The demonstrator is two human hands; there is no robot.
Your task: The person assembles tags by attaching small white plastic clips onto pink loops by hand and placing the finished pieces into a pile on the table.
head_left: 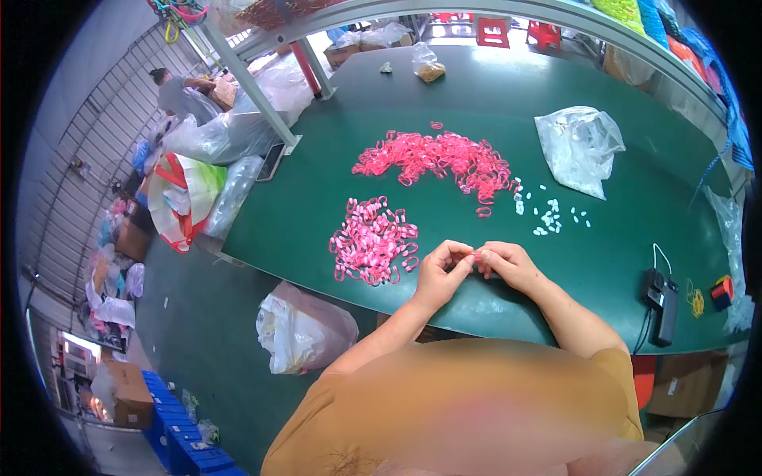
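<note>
Left hand point(444, 270) and right hand point(509, 266) pinch a small pink piece point(477, 255) over the table's point(675, 198) near side.
Beyond: pink-and-white pile point(371, 242), larger pink heap point(452, 155), white pieces point(550, 216) between hands and plastic bag point(583, 147).

The bright view curves toward black corners, the shirt point(484, 389) blurred.

Two hands point(444, 270) point(512, 266), two pink loop piles point(373, 242) point(436, 155) and one white-piece cluster point(549, 220) are visible.
</note>
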